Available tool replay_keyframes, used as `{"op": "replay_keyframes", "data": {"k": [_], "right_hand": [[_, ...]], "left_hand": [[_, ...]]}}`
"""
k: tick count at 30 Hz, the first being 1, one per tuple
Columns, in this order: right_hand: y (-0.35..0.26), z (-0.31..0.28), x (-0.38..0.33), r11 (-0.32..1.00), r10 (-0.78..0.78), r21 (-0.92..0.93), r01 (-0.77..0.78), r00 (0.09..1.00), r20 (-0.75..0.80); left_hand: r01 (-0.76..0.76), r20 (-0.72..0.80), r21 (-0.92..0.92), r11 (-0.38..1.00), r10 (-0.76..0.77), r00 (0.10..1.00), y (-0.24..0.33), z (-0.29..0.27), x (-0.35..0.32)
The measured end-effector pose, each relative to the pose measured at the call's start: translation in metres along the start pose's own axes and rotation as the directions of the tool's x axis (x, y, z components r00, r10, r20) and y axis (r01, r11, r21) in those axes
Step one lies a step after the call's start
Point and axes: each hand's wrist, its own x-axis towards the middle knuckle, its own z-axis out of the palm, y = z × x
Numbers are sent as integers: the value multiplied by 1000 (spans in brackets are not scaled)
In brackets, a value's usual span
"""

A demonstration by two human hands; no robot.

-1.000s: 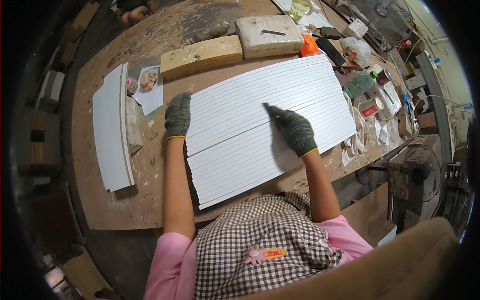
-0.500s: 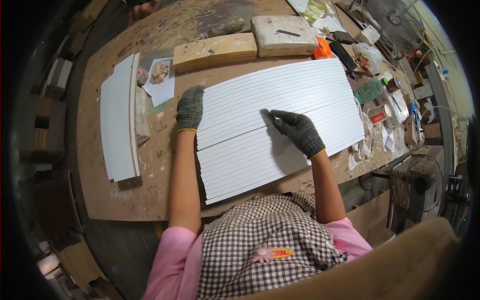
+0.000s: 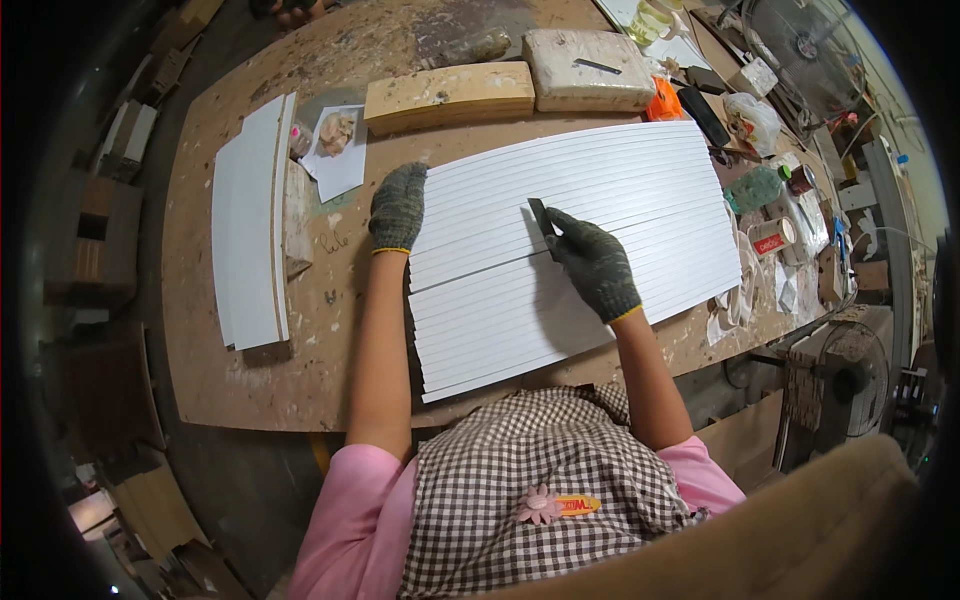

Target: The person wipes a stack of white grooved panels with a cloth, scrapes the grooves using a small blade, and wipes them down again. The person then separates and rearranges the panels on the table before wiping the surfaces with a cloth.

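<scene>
A wide panel of white strips (image 3: pixel 480 330), laid side by side, covers the middle of the wooden table (image 3: pixel 330 400). At its upper left corner my left hand (image 3: pixel 398 208), in a dark grey knit glove, is closed against the strip ends; its fingertips are partly hidden. My right hand (image 3: pixel 600 265), gloved the same way, is over the middle of the panel. Pinched between its thumb and fingers is a dark flat blade (image 3: pixel 540 215), tilted up from the white surface. A darker seam runs across the panel below the blade.
White boards (image 3: pixel 245 230) stand at the left. Behind the panel are a wooden block (image 3: pixel 450 97) and a wrapped block (image 3: pixel 585 75) with a dark strip on top. Paper (image 3: pixel 340 165) holds a crumpled lump. A green bottle (image 3: pixel 757 190), a cup (image 3: pixel 772 237) and a fan (image 3: pixel 800 45) are right.
The blade in my right hand has tilted up and shows more plainly. My left hand stays at the panel's corner. The whole view has shifted slightly.
</scene>
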Motion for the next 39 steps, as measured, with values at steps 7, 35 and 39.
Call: {"op": "replay_keyframes", "data": {"k": [7,35,39], "right_hand": [[-6,20,6,832,-161,-515,205,978,130],[-30,41,5,808,-65,-567,161,980,187],[-38,29,2,858,-51,-507,84,996,79]], "left_hand": [[88,26,-118,989,-86,996,4,-2,1],[-45,-69,20,999,46,997,-9,2,-3],[-106,-71,67,992,111,991,-11,9,-1]]}}
